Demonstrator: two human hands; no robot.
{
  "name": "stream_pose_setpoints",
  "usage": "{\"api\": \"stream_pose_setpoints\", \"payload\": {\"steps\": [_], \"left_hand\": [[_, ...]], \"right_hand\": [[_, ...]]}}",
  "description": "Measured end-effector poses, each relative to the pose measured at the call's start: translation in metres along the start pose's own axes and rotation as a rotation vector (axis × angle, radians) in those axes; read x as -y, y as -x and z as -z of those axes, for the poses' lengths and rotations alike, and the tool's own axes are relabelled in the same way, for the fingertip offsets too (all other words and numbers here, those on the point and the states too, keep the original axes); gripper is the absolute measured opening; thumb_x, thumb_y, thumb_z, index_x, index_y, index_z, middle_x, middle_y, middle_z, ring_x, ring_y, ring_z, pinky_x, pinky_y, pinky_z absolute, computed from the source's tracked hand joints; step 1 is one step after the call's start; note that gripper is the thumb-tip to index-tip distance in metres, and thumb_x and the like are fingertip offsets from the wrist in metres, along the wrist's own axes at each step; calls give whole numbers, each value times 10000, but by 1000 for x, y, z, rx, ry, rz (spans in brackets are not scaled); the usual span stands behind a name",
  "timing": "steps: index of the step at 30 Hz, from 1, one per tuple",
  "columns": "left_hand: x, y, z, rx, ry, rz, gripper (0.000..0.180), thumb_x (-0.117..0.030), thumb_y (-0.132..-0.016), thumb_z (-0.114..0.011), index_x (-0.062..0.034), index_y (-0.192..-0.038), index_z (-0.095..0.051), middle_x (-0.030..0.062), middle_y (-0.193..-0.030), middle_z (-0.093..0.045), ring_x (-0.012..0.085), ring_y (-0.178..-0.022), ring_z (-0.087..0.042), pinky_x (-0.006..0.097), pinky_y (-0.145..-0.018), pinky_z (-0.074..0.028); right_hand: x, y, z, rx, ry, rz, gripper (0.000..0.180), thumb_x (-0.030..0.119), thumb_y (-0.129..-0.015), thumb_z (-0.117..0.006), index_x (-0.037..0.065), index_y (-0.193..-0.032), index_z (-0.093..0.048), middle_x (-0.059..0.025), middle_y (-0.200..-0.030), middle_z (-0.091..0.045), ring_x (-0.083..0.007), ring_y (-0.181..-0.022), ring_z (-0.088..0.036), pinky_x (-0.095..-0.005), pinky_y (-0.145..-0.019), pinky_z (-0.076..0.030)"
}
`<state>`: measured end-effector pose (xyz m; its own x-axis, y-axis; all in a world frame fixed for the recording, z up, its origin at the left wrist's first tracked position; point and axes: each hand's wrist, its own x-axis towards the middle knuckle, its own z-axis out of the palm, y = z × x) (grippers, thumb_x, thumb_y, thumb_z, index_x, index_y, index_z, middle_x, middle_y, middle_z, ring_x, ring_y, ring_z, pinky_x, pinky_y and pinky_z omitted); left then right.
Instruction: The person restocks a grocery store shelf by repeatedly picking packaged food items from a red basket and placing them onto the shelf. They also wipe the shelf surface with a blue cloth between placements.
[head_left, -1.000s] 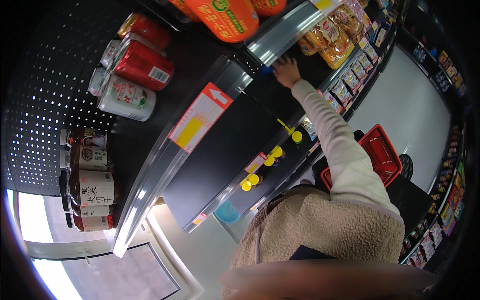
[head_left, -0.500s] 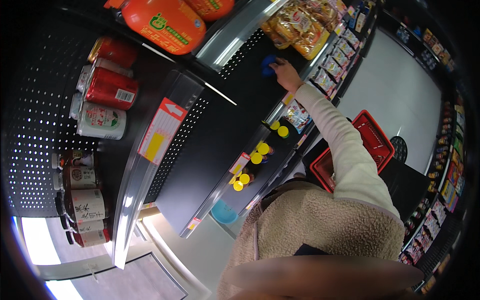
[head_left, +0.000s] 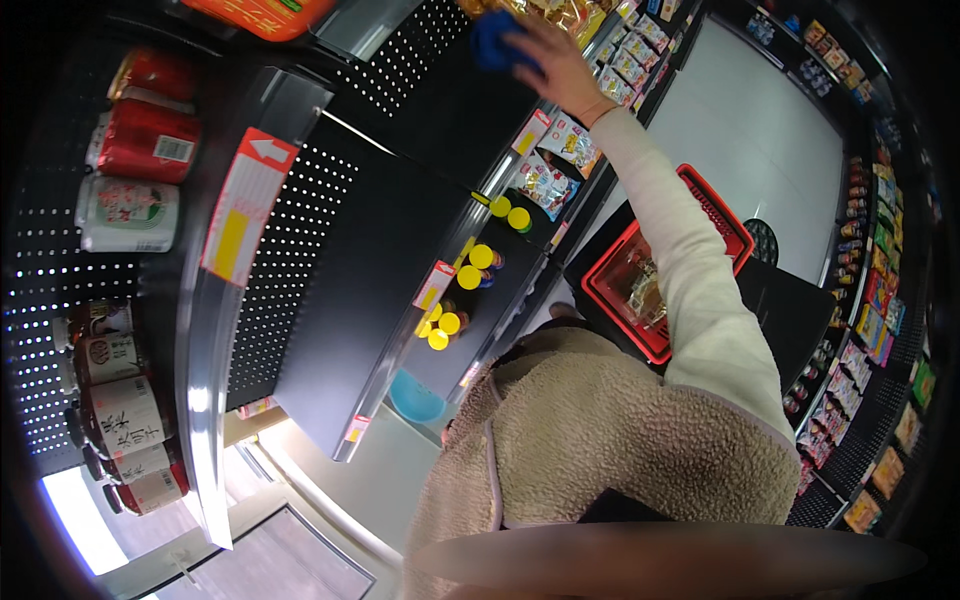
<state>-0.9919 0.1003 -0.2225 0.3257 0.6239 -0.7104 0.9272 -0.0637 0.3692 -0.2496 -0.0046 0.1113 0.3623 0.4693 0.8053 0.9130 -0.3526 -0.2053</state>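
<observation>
My right hand (head_left: 556, 66) reaches far out over a black shelf (head_left: 430, 120), its fingers closed on a crumpled blue cloth (head_left: 494, 42). Motion smears the cloth and fingertips somewhat. Just beyond the hand lie clear-wrapped golden packages (head_left: 572, 16). On a lower level beside the wrist are shiny snack bags (head_left: 547, 185). My left hand does not show.
Jars with yellow lids (head_left: 480, 257) stand on a lower shelf. Cans (head_left: 148, 140) and dark-labelled jars (head_left: 125, 405) fill a shelf at left. Under my right arm sits a red basket (head_left: 612, 290) with goods inside. A light-blue round basin (head_left: 417, 397) is low down.
My right hand has moved up and left in the picture with the blue cloth, nearer the wrapped packages. The whole view has shifted, showing more of the basket's inside.
</observation>
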Motion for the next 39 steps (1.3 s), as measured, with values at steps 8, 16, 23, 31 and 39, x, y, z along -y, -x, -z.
{"api": "stream_pose_setpoints", "payload": {"steps": [8,16,23,31,39], "left_hand": [[-15,-48,20,99,-84,-144,174,-221,-825,-648,-126,-950,-721,94,-909,-719,286,-782,-701,398,-710,-562],[0,-95,38,216,-219,-271,170,-225,-829,-653,-136,-959,-719,89,-928,-719,288,-793,-700,401,-714,-561],[45,-115,56,254,-238,-304,168,-228,-833,-658,-145,-966,-717,86,-945,-718,290,-802,-699,404,-717,-560],[93,-112,75,313,-309,-284,165,-231,-837,-664,-155,-974,-715,82,-965,-718,293,-813,-697,407,-721,-559],[104,-91,77,333,-386,-245,164,-234,-841,-670,-165,-983,-714,77,-984,-717,295,-823,-696,411,-724,-559]], "right_hand": [[84,138,17,-141,-450,-700,773,-84,-799,-650,83,-1504,-381,-166,-1284,-611,-226,-1065,-636,-313,-902,-501],[22,2,310,-871,-201,-515,863,38,-901,-620,39,-1578,-85,-71,-872,-650,-116,-634,-555,-253,-542,-472],[49,88,325,-319,134,-769,922,34,-860,-635,-21,-1555,-32,-40,-694,-617,-106,-536,-538,-269,-465,-440],[138,361,189,131,-887,-1621,589,188,-882,-707,-10,-1370,-444,-53,-861,-640,-172,-695,-651,-290,-526,-500],[126,508,137,77,-504,-2089,152,159,-924,-643,56,-1036,-639,-84,-846,-649,-189,-687,-641,-307,-556,-542]]}}
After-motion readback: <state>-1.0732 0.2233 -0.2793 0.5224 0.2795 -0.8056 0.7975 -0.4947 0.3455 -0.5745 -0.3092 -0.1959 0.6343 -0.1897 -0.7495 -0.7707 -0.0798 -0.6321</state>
